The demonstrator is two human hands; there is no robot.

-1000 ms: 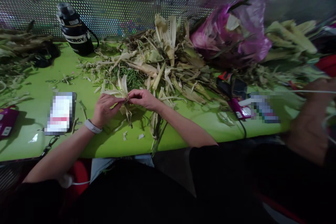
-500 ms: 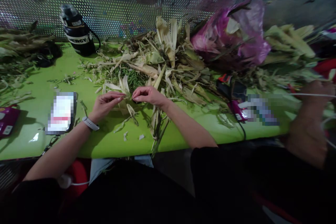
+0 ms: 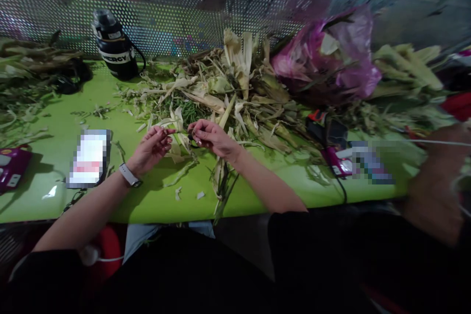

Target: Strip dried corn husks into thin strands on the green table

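Two bare hands hovered over the near half of a green table (image 3: pixel 147 204), fingertips facing each other w/ a small gap btwn. L hand (image 3: pixel 150 149) had its fingers curled in loosely, thumb close to the index tip; can't tell if it had hold of anything. R hand (image 3: pixel 218 141) was bent in a near-pinch, thumb close to the index finger, w/ a small dark bit (image 3: pixel 192 137) by the tips; can't tell if that was gripped. Pale husk strips (image 3: pixel 178 118) lay just beyond & btwn the fingertips, at the near edge of a big husk pile (image 3: pixel 217 100). Thin green shreds (image 3: pixel 189 110) sat in that pile.

A watch (image 3: pixel 128 175) w/ a light band was on the L wrist. Phone (image 3: pixel 89 158), screen blurred out, lay left of the L forearm; purple box (image 3: pixel 13 169) farther left. Black bottle (image 3: pixel 119 56) stood upright at the back, near the mesh panel (image 3: pixel 169 19). Pink plastic bag (image 3: pixel 324 66) sat behind the pile's right side. 2nd phone (image 3: pixel 373 163) was on the right, near another person's hand (image 3: pixel 447 147), which was too blurry to read.
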